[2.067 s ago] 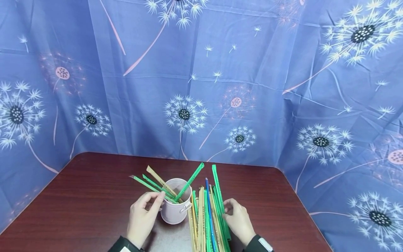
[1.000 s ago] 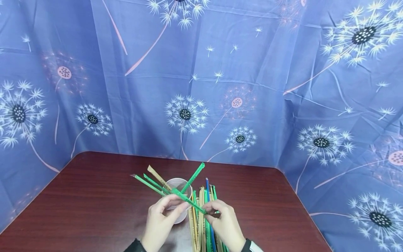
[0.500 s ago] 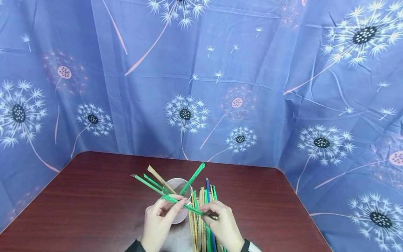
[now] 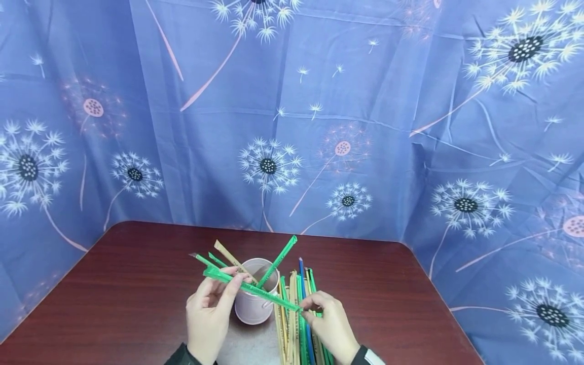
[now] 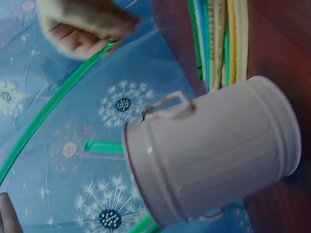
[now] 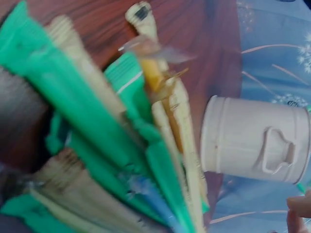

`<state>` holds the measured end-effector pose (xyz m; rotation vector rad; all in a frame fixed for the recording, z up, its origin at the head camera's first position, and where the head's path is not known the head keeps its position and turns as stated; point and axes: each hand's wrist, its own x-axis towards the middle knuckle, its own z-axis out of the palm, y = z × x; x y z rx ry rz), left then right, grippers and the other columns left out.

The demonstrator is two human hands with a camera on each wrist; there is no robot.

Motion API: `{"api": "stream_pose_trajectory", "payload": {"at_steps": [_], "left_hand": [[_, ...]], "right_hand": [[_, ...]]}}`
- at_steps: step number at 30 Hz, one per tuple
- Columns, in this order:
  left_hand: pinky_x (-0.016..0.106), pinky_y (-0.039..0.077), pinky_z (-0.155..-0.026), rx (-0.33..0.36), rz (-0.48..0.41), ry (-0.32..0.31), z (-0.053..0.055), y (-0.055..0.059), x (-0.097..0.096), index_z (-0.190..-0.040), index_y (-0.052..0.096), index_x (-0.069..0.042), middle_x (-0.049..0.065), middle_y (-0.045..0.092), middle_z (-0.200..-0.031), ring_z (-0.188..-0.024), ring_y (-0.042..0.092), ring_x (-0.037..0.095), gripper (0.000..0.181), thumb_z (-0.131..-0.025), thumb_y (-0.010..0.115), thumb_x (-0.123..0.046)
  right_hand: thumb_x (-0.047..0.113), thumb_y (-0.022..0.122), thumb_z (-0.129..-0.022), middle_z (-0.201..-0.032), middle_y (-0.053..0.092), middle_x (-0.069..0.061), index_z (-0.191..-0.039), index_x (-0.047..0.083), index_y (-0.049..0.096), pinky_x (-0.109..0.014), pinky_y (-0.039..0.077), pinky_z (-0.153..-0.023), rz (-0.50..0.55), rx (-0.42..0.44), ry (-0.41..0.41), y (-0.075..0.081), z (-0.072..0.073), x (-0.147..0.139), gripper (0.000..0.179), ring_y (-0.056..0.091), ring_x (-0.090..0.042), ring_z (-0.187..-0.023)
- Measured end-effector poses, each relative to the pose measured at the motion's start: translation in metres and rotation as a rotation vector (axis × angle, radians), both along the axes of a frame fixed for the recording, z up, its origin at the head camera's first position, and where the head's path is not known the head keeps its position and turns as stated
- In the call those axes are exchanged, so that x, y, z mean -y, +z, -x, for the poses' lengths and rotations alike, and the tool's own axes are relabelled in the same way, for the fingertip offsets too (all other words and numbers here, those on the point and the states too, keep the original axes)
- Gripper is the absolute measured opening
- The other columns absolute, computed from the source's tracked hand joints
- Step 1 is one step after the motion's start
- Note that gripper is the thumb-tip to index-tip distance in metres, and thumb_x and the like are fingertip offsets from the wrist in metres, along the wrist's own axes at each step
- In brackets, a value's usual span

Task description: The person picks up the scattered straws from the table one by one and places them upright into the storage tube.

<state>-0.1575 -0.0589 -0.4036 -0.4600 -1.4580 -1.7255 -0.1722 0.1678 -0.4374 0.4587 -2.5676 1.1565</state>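
Left wrist view only: both side handles (image 5: 183,101) of the white pail (image 5: 214,150). Right wrist view only: near, crimped ends of the bundled straws (image 6: 92,104). Green straw (image 4: 269,296): slim, wrapped, flattened at one end, sloping across the front of the pail. Left hand (image 4: 207,310): thumb and fingers pinched on straw. Right hand (image 4: 330,323): fingertips pinched at opposite end.

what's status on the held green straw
Right grip pinching green straw by one end; left grip close by, hold unclear. Straw not in bucket. Leaning straws partly crowd mouth.
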Motion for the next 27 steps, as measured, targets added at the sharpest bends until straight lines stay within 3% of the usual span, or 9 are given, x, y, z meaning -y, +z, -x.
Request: {"api": "stream_pose_trajectory", "payload": {"at_steps": [4,9,15,19,22,27], "left_hand": [[0.016,0.058,-0.073,-0.028,-0.015,0.084,-0.002,0.005,0.008,-0.103,0.065,0.019,-0.002,0.078,-0.093,-0.08,0.073,0.007,0.019,-0.085,0.061,0.02],[0.015,0.056,-0.078,0.065,0.051,0.245,-0.003,0.009,0.015,-0.105,0.067,0.016,-0.015,0.076,-0.092,-0.08,0.071,0.004,0.019,-0.087,0.064,0.013],[0.016,0.054,-0.087,0.005,-0.021,0.217,0.003,0.011,0.022,-0.105,0.066,0.02,-0.005,0.078,-0.091,-0.081,0.073,0.006,0.02,-0.086,0.062,0.018],[0.017,0.056,-0.083,0.075,0.014,0.22,0.006,0.006,0.022,-0.107,0.069,0.015,0.0,0.078,-0.09,-0.081,0.073,0.006,0.02,-0.088,0.064,0.012],[0.016,0.058,-0.074,0.122,0.061,0.217,0.007,-0.001,0.018,-0.107,0.071,0.01,0.01,0.078,-0.089,-0.081,0.073,0.006,0.019,-0.09,0.064,0.007],[0.018,0.06,-0.071,0.171,0.077,0.18,0.009,-0.011,0.011,-0.106,0.072,0.008,0.017,0.077,-0.088,-0.081,0.073,0.007,0.018,-0.09,0.066,0.002]], "right_hand": [[0.001,0.073,-0.079,-0.085,0.069,0.001,-0.087,0.006,0.073,-0.031,0.055,-0.064,-0.049,0.108,-0.005,-0.006,0.004,-0.007,0.009,0.056,-0.004,-0.075],[0.002,0.072,-0.08,-0.08,0.065,0.002,-0.092,0.003,0.072,-0.028,0.051,-0.058,-0.107,0.19,-0.026,-0.017,0.011,-0.018,0.012,0.054,-0.006,-0.069],[0.003,0.074,-0.077,-0.076,0.061,0.002,-0.093,0.003,0.072,-0.031,0.048,-0.058,-0.187,0.213,-0.053,-0.028,0.015,-0.03,0.017,0.052,-0.009,-0.067],[0.005,0.075,-0.076,-0.075,0.06,0.0,-0.094,0.002,0.071,-0.035,0.049,-0.06,-0.223,0.247,-0.057,-0.033,0.017,-0.036,0.018,0.052,-0.012,-0.069],[0.007,0.076,-0.077,-0.077,0.061,-0.001,-0.095,0.002,0.071,-0.037,0.049,-0.061,-0.235,0.273,-0.056,-0.036,0.018,-0.039,0.019,0.053,-0.015,-0.07],[0.008,0.077,-0.078,-0.081,0.061,-0.003,-0.096,0.001,0.07,-0.04,0.051,-0.063,-0.233,0.312,-0.057,-0.038,0.019,-0.041,0.02,0.055,-0.019,-0.073]]}}
